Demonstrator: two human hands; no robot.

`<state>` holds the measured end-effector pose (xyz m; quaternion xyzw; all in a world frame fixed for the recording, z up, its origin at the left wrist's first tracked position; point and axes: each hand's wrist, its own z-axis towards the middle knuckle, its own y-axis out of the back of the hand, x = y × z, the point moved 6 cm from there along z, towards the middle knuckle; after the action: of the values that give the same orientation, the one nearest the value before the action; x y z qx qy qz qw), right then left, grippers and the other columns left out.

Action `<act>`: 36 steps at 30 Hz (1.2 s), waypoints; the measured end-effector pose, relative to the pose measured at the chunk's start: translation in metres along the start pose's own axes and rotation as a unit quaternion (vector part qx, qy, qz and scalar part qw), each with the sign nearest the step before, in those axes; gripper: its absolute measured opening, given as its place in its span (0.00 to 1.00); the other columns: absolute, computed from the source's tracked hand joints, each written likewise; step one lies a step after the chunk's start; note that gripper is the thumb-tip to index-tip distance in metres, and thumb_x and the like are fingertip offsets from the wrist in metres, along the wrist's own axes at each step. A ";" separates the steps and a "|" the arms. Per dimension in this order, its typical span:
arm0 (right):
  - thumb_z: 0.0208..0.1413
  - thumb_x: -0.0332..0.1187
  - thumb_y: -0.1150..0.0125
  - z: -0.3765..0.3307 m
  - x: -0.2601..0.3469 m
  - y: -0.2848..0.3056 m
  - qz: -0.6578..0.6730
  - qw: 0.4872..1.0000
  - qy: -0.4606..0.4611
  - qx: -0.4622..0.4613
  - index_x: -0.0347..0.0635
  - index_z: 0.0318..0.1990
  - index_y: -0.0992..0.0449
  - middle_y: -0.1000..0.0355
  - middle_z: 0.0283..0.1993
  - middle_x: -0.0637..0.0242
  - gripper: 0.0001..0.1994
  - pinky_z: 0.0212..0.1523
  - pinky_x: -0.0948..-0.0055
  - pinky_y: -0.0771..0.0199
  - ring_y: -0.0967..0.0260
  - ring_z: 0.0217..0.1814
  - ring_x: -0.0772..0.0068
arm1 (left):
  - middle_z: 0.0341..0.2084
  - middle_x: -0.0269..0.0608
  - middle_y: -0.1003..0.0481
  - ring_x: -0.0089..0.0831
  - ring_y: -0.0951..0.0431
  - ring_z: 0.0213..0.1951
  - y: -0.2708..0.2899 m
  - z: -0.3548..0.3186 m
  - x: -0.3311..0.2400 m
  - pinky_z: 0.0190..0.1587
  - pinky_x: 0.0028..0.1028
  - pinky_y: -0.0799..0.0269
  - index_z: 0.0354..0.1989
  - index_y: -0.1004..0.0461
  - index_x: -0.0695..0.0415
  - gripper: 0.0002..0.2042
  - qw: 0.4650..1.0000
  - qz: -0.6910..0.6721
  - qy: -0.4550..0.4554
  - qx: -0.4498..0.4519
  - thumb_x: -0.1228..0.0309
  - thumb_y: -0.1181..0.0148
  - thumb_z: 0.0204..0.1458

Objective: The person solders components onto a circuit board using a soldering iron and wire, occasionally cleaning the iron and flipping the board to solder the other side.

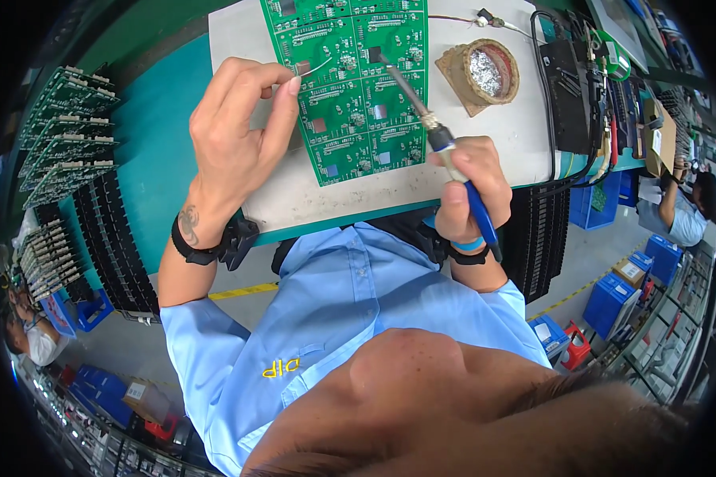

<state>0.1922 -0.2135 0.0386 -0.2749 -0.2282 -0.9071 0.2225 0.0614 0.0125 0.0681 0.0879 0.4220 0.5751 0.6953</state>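
Note:
A green circuit board panel made of several small boards lies on the white work mat. My left hand pinches a thin solder wire between thumb and forefinger, and the wire's end reaches over the panel's upper left. My right hand grips a soldering iron with a blue handle. Its metal tip rests on a dark component near the top middle of the panel.
A round tip-cleaner holder with metal wool sits right of the panel. Black cables and a black box lie at the mat's right edge. Racks of green boards stand at left. Blue bins and another person are at right.

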 end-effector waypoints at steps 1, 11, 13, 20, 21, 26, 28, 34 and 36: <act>0.63 0.30 0.43 0.008 0.005 -0.005 -0.002 1.000 -0.006 0.030 0.30 0.54 0.25 0.20 0.37 0.51 0.15 0.41 0.64 0.26 0.26 0.37 0.61 | 0.30 0.38 0.23 0.28 0.21 0.28 -0.001 0.000 0.000 0.27 0.26 0.26 0.37 0.20 0.61 0.06 1.000 -0.006 0.003 0.004 0.82 0.31 0.52; 0.61 0.27 0.39 0.016 0.003 -0.023 0.002 0.998 -0.017 0.061 0.32 0.50 0.22 0.18 0.35 0.54 0.13 0.41 0.64 0.24 0.25 0.36 0.60 | 0.30 0.39 0.22 0.28 0.20 0.28 -0.006 -0.001 0.002 0.27 0.25 0.24 0.38 0.20 0.61 0.06 1.000 -0.020 -0.001 0.004 0.81 0.31 0.52; 0.60 0.27 0.39 0.016 0.002 -0.023 0.002 0.998 -0.017 0.062 0.32 0.50 0.21 0.17 0.35 0.54 0.13 0.41 0.64 0.24 0.25 0.36 0.60 | 0.31 0.39 0.22 0.28 0.20 0.28 -0.005 -0.001 0.002 0.27 0.25 0.24 0.38 0.20 0.61 0.06 1.000 -0.024 -0.002 0.003 0.81 0.31 0.52; 0.61 0.28 0.38 0.014 0.001 -0.024 -0.004 0.998 -0.020 0.059 0.32 0.50 0.21 0.17 0.35 0.54 0.13 0.41 0.65 0.24 0.25 0.36 0.60 | 0.32 0.39 0.21 0.28 0.20 0.29 -0.007 -0.002 0.003 0.27 0.25 0.24 0.38 0.20 0.61 0.06 1.000 -0.029 0.000 0.005 0.81 0.31 0.53; 0.61 0.28 0.38 0.014 0.001 -0.024 -0.005 0.998 -0.021 0.060 0.32 0.51 0.21 0.17 0.35 0.54 0.13 0.41 0.65 0.24 0.25 0.36 0.60 | 0.32 0.40 0.21 0.28 0.20 0.29 -0.007 -0.002 0.003 0.27 0.25 0.24 0.38 0.20 0.61 0.06 0.999 -0.031 -0.003 0.003 0.81 0.31 0.53; 0.62 0.29 0.37 0.014 0.002 -0.024 -0.006 0.998 -0.025 0.062 0.31 0.51 0.21 0.17 0.35 0.54 0.13 0.41 0.65 0.24 0.25 0.36 0.60 | 0.33 0.40 0.20 0.29 0.20 0.29 -0.008 -0.003 0.005 0.28 0.25 0.24 0.38 0.20 0.61 0.06 1.000 -0.030 0.005 0.008 0.82 0.31 0.53; 0.62 0.29 0.38 0.015 0.002 -0.024 -0.007 0.998 -0.024 0.063 0.31 0.51 0.21 0.17 0.35 0.54 0.13 0.41 0.65 0.24 0.25 0.36 0.60 | 0.32 0.40 0.20 0.29 0.20 0.29 -0.007 -0.002 0.003 0.28 0.25 0.24 0.38 0.20 0.61 0.06 1.000 -0.029 -0.001 0.006 0.82 0.31 0.53; 0.63 0.30 0.39 0.015 0.003 -0.025 -0.012 0.998 -0.025 0.064 0.31 0.51 0.22 0.18 0.34 0.53 0.14 0.41 0.64 0.24 0.25 0.36 0.60 | 0.31 0.40 0.21 0.29 0.20 0.29 -0.008 -0.002 0.004 0.27 0.25 0.24 0.37 0.20 0.61 0.06 0.999 -0.033 -0.004 0.003 0.82 0.31 0.53; 0.63 0.31 0.39 0.015 0.003 -0.022 -0.012 0.998 -0.024 0.058 0.30 0.51 0.22 0.18 0.34 0.53 0.14 0.40 0.64 0.24 0.25 0.36 0.60 | 0.31 0.39 0.21 0.28 0.20 0.28 -0.009 -0.003 0.004 0.27 0.25 0.24 0.37 0.20 0.61 0.06 0.999 -0.038 -0.004 0.000 0.82 0.31 0.53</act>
<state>0.1843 -0.1889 0.0450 -0.2807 -0.2890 -0.8879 0.2219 0.0658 0.0127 0.0592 0.0742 0.4226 0.5482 0.7180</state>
